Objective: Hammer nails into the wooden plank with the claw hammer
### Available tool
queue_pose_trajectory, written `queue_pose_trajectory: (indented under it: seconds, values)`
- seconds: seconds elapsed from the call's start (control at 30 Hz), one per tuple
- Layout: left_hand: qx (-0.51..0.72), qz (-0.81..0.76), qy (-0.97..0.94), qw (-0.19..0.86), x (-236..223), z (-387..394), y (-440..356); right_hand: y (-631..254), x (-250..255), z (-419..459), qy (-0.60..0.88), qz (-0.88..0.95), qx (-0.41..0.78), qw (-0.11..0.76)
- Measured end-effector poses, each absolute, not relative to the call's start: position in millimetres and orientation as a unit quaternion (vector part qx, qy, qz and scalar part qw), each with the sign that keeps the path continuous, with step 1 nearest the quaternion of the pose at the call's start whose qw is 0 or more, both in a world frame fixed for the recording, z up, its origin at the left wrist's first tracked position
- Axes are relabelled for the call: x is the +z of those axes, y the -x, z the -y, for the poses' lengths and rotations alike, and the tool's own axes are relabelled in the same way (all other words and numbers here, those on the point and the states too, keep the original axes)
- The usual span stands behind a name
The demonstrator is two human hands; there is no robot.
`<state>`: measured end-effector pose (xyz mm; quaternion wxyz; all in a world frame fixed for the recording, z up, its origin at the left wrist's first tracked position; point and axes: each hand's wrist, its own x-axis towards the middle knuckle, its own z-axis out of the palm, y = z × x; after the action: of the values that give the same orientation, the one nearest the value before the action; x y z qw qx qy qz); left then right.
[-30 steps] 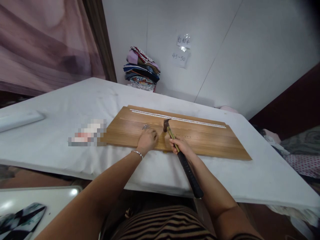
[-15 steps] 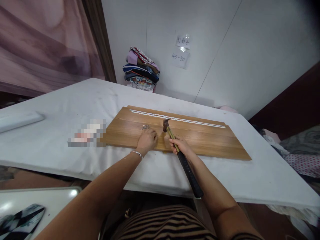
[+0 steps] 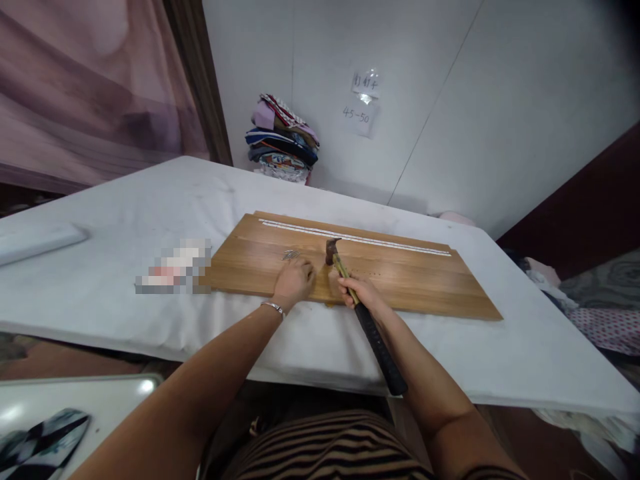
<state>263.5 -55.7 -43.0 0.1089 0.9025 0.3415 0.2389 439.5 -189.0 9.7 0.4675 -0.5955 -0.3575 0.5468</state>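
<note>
My right hand (image 3: pixel 361 293) is closed round the hammer (image 3: pixel 369 327), gripping the yellow shaft above its black handle. The rusty claw head points away from me, over the middle of a brown wooden board (image 3: pixel 425 293). Palm down on the board, my left hand (image 3: pixel 295 279) lies left of the hammer head with its fingers loosely bent; I see nothing held in it. Just beyond those fingers is a small pile of nails (image 3: pixel 290 255). A row of small dark nail marks (image 3: pixel 370 273) runs to the right of the hammer.
Two white strips (image 3: pixel 355 238) run along the board's far side. The board lies on a white-covered table (image 3: pixel 125 220). A blurred-out item (image 3: pixel 175 267) is at its left. Folded cloths (image 3: pixel 283 140) are stacked by the wall, below paper signs (image 3: pixel 360 119).
The hammer head sits very slightly lower. Both hands stay in nearly the same place, and the nails and board have not moved.
</note>
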Motion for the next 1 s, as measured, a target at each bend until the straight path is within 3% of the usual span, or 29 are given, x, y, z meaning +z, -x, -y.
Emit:
queue_pose_trajectory:
  seconds: [1.0]
  values:
    - [0.233,-0.34,-0.905,0.1,-43.5,56.1,-263.0,-440.1,7.0,188.2,0.59,0.347,0.545,0.483]
